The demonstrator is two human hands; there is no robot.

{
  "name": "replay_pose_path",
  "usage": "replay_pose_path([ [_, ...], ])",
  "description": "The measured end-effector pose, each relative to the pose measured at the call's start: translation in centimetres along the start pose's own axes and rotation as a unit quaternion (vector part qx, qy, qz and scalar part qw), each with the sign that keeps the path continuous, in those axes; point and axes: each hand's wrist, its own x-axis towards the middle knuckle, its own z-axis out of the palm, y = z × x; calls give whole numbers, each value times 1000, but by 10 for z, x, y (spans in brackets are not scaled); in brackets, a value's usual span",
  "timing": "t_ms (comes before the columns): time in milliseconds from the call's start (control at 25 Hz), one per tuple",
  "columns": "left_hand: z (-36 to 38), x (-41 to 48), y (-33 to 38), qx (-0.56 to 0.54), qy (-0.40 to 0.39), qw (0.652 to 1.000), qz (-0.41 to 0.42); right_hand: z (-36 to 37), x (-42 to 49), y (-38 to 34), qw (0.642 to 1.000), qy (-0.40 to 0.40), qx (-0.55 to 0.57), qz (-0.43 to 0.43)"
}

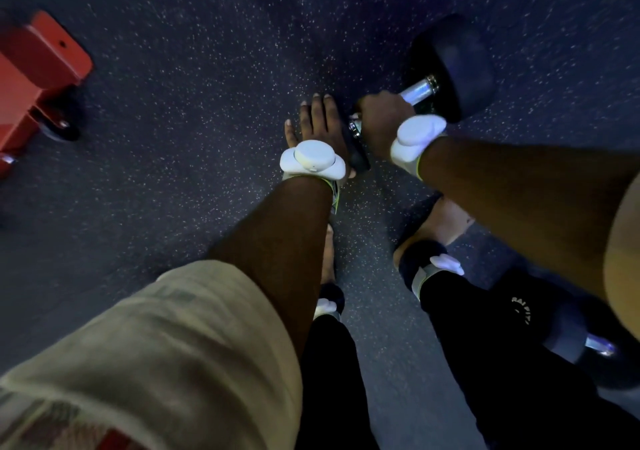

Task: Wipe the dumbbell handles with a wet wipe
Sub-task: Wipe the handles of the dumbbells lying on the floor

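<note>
A black dumbbell [453, 65] with a shiny metal handle [417, 91] lies over the dark speckled floor at centre right. My right hand [382, 120] grips the handle, fingers curled round it. My left hand [320, 127] lies with straight fingers against the dumbbell's near black head [360, 158], which it mostly hides. Both wrists wear white trackers. No wet wipe shows; whether one lies under my right hand I cannot tell.
A second dumbbell [595, 349] lies at the lower right beside my right leg. A red metal frame with small wheels [38, 78] stands at the left edge. My feet in dark sandals [426, 227] stand just below the hands.
</note>
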Motion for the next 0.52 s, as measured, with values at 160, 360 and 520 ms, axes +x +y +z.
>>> replay_pose_path([
  [160, -3, 2, -4, 12, -4, 1000, 8, 14, -62, 11, 994, 61, 23, -82],
  [360, -6, 2, -4, 29, -49, 998, 20, -1, -28, 28, 996, 67, -41, -47],
  [520, 0, -1, -2, 30, -36, 999, 9, 4, -30, 9, 998, 53, -27, -4],
])
